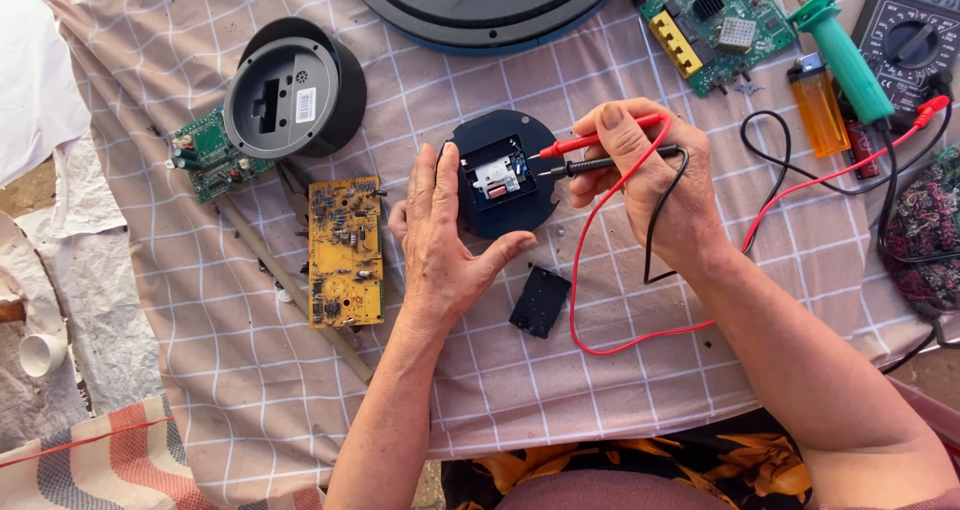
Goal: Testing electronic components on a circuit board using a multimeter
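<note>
We record a checked cloth (pixel 250 370), pale pink with a white grid, creased over the work surface. At the top edge sits a large round black housing (pixel 480 5) with a blue rim, partly out of frame. To its left stands a dark cylindrical casing (pixel 295 90) with a grey recessed face. A yellow rectangular circuit board (pixel 345 252) lies flat beside the left hand, densely populated; a green circuit board (pixel 712 25) lies at upper right, and a smaller green board (pixel 205 155) tucks under the cylindrical casing.

The round black disc unit (pixel 500 185) rests at centre, its square compartment open and showing a white and blue part. The left hand (pixel 445 240) lies flat against the disc's left edge, fingers extended and relaxed, thumb under the rim. The right hand (pixel 645 175) is closed around the red probe (pixel 590 142) and the black probe (pixel 600 165), both tips reaching into the compartment; whether they touch metal we cannot tell. Red and black leads loop to the multimeter (pixel 915 30). Nearby lie a green-handled soldering iron (pixel 845 60), an orange lighter (pixel 820 110) and a small black cover (pixel 540 300).
</note>
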